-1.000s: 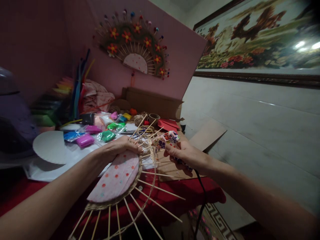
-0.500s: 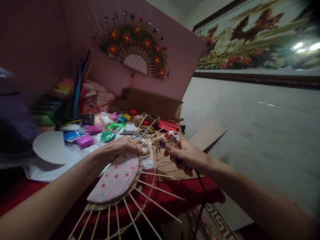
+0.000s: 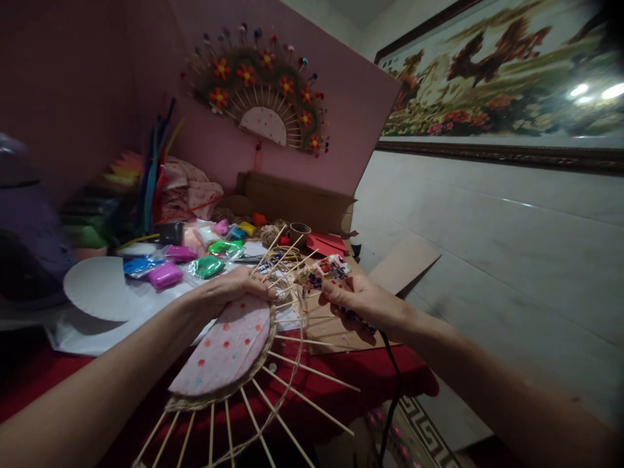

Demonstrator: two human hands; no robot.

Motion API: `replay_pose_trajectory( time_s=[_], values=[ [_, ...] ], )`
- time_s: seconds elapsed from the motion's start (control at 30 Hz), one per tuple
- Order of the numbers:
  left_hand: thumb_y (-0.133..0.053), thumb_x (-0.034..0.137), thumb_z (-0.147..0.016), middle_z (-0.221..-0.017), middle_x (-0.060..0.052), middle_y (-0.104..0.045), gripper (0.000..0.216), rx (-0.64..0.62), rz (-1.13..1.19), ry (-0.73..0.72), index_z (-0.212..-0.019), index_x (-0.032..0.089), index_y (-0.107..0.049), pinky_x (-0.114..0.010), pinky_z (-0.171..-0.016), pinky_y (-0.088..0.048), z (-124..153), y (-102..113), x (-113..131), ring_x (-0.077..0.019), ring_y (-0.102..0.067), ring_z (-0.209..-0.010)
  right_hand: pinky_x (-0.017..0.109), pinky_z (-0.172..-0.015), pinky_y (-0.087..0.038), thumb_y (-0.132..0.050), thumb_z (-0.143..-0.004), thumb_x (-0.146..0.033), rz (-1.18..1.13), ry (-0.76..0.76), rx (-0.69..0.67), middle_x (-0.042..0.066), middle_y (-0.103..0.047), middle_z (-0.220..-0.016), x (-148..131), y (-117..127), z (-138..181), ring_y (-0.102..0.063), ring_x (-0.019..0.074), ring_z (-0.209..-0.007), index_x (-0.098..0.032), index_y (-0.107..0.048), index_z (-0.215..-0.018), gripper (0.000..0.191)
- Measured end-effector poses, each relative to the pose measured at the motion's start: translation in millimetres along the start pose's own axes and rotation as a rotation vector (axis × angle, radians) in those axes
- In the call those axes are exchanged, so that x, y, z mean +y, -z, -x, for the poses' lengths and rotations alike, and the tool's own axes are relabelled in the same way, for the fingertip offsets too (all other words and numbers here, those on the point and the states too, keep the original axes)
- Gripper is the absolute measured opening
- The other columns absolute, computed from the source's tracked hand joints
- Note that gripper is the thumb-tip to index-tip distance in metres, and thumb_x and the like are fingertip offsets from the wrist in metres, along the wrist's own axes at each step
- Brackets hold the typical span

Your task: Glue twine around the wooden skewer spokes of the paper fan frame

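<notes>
My left hand (image 3: 234,288) grips the far edge of a half-round fan frame (image 3: 225,348) covered in pink dotted cloth, rimmed with jute cord, with thin wooden sticks (image 3: 312,369) radiating from it. A strand of twine (image 3: 295,351) is woven across the sticks. My right hand (image 3: 358,300) is closed round a floral-patterned glue gun (image 3: 324,271), its nozzle pointing at the sticks beside my left fingers. The gun's black cord (image 3: 392,383) hangs down off the table edge.
Bags of coloured clay (image 3: 168,273), a white disc (image 3: 97,286), pipe cleaners (image 3: 153,169), a twine ball (image 3: 270,233) and a cardboard box (image 3: 297,201) crowd the red-covered table (image 3: 380,370). A finished flowered fan (image 3: 263,97) hangs on the pink board. A white wall is at right.
</notes>
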State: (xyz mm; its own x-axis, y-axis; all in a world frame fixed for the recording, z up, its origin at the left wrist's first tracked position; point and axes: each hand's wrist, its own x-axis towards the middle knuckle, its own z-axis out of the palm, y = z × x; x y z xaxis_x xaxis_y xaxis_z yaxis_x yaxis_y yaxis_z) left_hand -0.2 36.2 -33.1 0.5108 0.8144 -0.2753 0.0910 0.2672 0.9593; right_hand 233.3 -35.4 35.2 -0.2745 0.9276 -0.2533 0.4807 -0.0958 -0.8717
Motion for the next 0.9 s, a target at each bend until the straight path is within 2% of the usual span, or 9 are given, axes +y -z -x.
replay_pose_trajectory(
  time_s=[0.13, 0.2, 0.33, 0.43, 0.53, 0.67, 0.73, 0.8, 0.9],
  values=[
    [-0.075, 0.025, -0.055, -0.042, 0.000, -0.057, 0.016, 0.021, 0.009, 0.023, -0.053, 0.015, -0.063, -0.021, -0.036, -0.032, 0, -1, 1, -0.0097, -0.047, -0.035, 0.015, -0.024, -0.030, -0.060, -0.071, -0.066, -0.165, 0.091, 0.012, -0.006, -0.041, -0.059, -4, 2, 6, -0.033, 0.0032, -0.037, -0.017, -0.055, -0.082, 0.050],
    [-0.075, 0.025, -0.054, -0.041, 0.000, -0.056, 0.015, 0.038, 0.008, 0.034, -0.053, 0.015, -0.063, -0.020, -0.034, -0.032, 1, -2, 2, -0.0093, -0.046, -0.034, 0.015, -0.025, -0.030, -0.063, -0.069, -0.065, -0.253, 0.160, 0.071, -0.006, -0.042, -0.060, -6, 7, 8, -0.032, 0.0030, -0.037, -0.017, -0.055, -0.083, 0.051],
    [-0.074, 0.026, -0.055, -0.041, 0.000, -0.056, 0.015, 0.031, -0.024, 0.037, -0.053, 0.016, -0.064, -0.020, -0.033, -0.031, 0, 1, 3, -0.0089, -0.046, -0.033, 0.016, -0.028, -0.031, -0.065, -0.064, -0.068, -0.313, 0.320, 0.377, -0.005, -0.044, -0.061, 9, 30, -1, -0.037, 0.0050, -0.040, -0.018, -0.054, -0.084, 0.055],
    [-0.074, 0.026, -0.057, -0.043, 0.000, -0.058, 0.013, 0.012, -0.020, 0.012, -0.055, 0.017, -0.065, -0.021, -0.034, -0.033, -1, 5, 2, -0.0095, -0.047, -0.034, 0.020, -0.032, -0.033, -0.056, -0.068, -0.072, -0.061, 0.277, 0.595, -0.004, -0.045, -0.059, 41, 53, -19, -0.039, 0.0076, -0.041, -0.017, -0.054, -0.083, 0.057],
    [-0.074, 0.024, -0.057, -0.045, -0.001, -0.060, 0.010, 0.013, 0.000, 0.000, -0.057, 0.017, -0.068, -0.022, -0.035, -0.034, -1, 7, 1, -0.0106, -0.048, -0.036, 0.027, -0.049, -0.042, -0.044, -0.083, -0.060, 0.495, 0.142, 0.592, 0.003, -0.056, -0.067, 77, 63, -35, -0.052, 0.0158, -0.056, -0.016, -0.056, -0.093, 0.047],
    [-0.073, 0.021, -0.058, -0.046, -0.002, -0.060, 0.009, 0.015, 0.009, -0.005, -0.055, 0.017, -0.067, -0.022, -0.035, -0.035, 2, 5, 2, -0.0114, -0.050, -0.037, 0.035, -0.077, -0.043, -0.040, -0.090, -0.036, 0.734, 0.116, 0.491, 0.014, -0.063, -0.104, 109, 53, -43, -0.059, 0.0250, -0.092, -0.015, -0.051, -0.120, 0.039],
    [-0.073, 0.021, -0.058, -0.044, -0.002, -0.059, 0.009, 0.023, 0.010, 0.001, -0.054, 0.016, -0.066, -0.022, -0.035, -0.034, 3, 3, 4, -0.0108, -0.048, -0.036, 0.037, -0.084, -0.041, -0.041, -0.089, -0.032, 0.842, 0.106, 0.440, 0.017, -0.059, -0.116, 113, 47, -44, -0.056, 0.0278, -0.103, -0.013, -0.046, -0.129, 0.045],
    [-0.072, 0.021, -0.059, -0.042, -0.001, -0.057, 0.011, 0.023, 0.011, 0.011, -0.053, 0.016, -0.065, -0.021, -0.034, -0.033, 5, 2, 5, -0.0101, -0.047, -0.034, 0.040, -0.086, -0.039, -0.045, -0.088, -0.035, 0.923, 0.090, 0.439, 0.018, -0.058, -0.116, 109, 47, -45, -0.054, 0.0300, -0.105, -0.014, -0.048, -0.130, 0.047],
    [-0.073, 0.022, -0.059, -0.043, -0.001, -0.058, 0.012, -0.004, 0.025, 0.015, -0.054, 0.015, -0.064, -0.020, -0.035, -0.034, 5, 1, 6, -0.0097, -0.048, -0.035, 0.039, -0.085, -0.040, -0.053, -0.084, -0.039, 0.878, 0.173, 0.557, 0.016, -0.061, -0.109, 90, 56, -45, -0.055, 0.0283, -0.101, -0.018, -0.062, -0.113, 0.038]
  ],
)
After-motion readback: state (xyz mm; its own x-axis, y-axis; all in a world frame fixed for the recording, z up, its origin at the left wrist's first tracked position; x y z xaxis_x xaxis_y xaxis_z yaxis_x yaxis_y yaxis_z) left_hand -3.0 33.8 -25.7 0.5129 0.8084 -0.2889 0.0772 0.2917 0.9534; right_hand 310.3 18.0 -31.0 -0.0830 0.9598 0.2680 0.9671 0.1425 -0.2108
